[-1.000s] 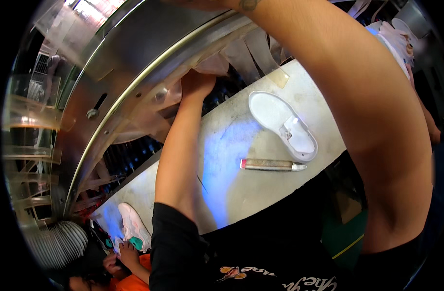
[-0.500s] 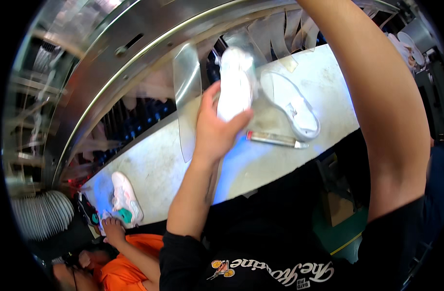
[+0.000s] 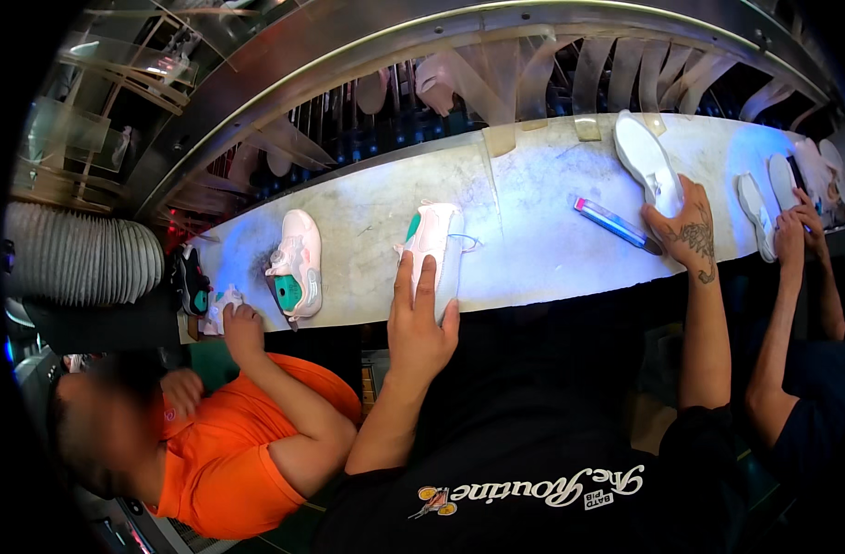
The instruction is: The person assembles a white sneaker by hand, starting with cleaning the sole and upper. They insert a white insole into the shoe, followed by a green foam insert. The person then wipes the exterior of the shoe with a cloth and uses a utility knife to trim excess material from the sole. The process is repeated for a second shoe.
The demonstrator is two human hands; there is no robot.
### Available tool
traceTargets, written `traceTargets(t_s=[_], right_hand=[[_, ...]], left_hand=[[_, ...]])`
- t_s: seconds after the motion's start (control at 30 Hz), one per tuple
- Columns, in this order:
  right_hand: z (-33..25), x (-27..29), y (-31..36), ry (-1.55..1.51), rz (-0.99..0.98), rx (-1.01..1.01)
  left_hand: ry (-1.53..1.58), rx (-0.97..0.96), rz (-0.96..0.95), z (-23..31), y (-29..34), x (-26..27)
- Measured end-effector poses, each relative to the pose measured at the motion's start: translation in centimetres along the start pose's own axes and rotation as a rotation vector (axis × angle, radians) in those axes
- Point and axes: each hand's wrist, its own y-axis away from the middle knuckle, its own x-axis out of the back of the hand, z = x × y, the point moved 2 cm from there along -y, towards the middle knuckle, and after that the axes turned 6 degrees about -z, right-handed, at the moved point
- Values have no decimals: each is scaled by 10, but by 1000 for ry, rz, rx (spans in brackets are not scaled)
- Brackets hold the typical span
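My left hand [image 3: 424, 319] grips a pale pink shoe [image 3: 433, 231] on the bench, two fingers lying along its upper and the thumb by its sole edge. A green patch shows at its far left side, and a thin loop of lace or cord sticks out to the right. At the right, my tattooed right hand [image 3: 685, 226] is closed round the near end of a white shoe sole [image 3: 646, 152], whose hollow inner face shows. Left of this hand lies a slim stick-shaped tool [image 3: 616, 224] with a red end, its kind unclear.
A long pale bench [image 3: 533, 203] runs under a metal machine with hanging clear strips [image 3: 533, 83]. Another pink shoe [image 3: 298, 263] stands to the left, near a co-worker in orange [image 3: 247, 443]. A second co-worker's hands [image 3: 796, 226] hold soles at the right. A ribbed duct [image 3: 85, 254] is far left.
My left hand has come down from near the strips and now rests on a shoe at the bench. My right hand, out of view before, now holds the white sole. The view has shifted.
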Motion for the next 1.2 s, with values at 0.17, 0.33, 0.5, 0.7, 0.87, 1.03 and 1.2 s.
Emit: traceTargets(t_s=[0.17, 0.33, 0.5, 0.7, 0.87, 1.03, 1.2], right_hand=[[-76, 4, 21, -180, -157, 861], [-130, -49, 26, 189, -203, 1069], [-145, -73, 17, 119, -201, 1125], [-138, -68, 37, 97, -478, 634], [-135, -55, 52, -66, -119, 821], [-126, -80, 47, -181, -127, 856], [-126, -103, 53, -375, -96, 844]], left_hand=[[26, 61, -12, -5, 12, 2], [6, 5, -53, -6, 2, 5], [8, 104, -102, 13, 7, 13], [-190, 45, -111, 18, -10, 33], [-293, -130, -200, 26, -63, 16], [-250, -70, -295, 19, -93, -1], [-65, -71, -274, -4, -97, 0]])
